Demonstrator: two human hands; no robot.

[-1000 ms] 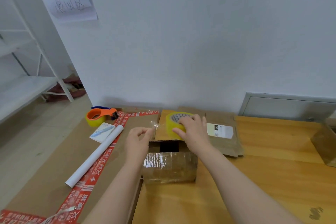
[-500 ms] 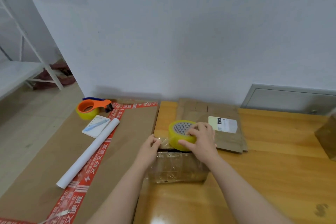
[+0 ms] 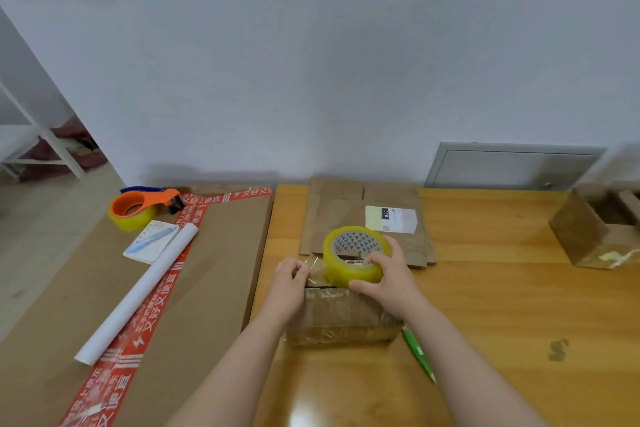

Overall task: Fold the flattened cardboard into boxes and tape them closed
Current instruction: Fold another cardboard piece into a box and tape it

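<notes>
Small cardboard box (image 3: 341,319): sits on wooden surface (image 3: 502,295), close to its left edge, directly in front of the person. Sides show glossy clear tape. Top is partly hidden by the hands, with a dark gap visible along the near top edge.

Yellow tape roll (image 3: 353,255): stands tilted on the box top, core facing up and away. Right hand (image 3: 384,282) grips it, fingers over the top rim and thumb low on the near side.

Clear tape strip (image 3: 313,269): runs from the roll leftward. Left hand (image 3: 289,279) has its fingers curled and pinches the strip's free end at the box's upper left corner.

Flattened cardboard (image 3: 346,215): lies flat just behind the box, against the wall, and carries a white label (image 3: 391,218).

Green pen (image 3: 417,354): lies on the surface beside the box's near right corner.

Second box (image 3: 588,232): far right, well apart, top open.

Left of the surface: large brown carton (image 3: 214,253) with red printed tape. On it lie a white tube (image 3: 138,291), a notepad (image 3: 152,246) with a blue pen, and an orange tape dispenser (image 3: 138,208).
</notes>
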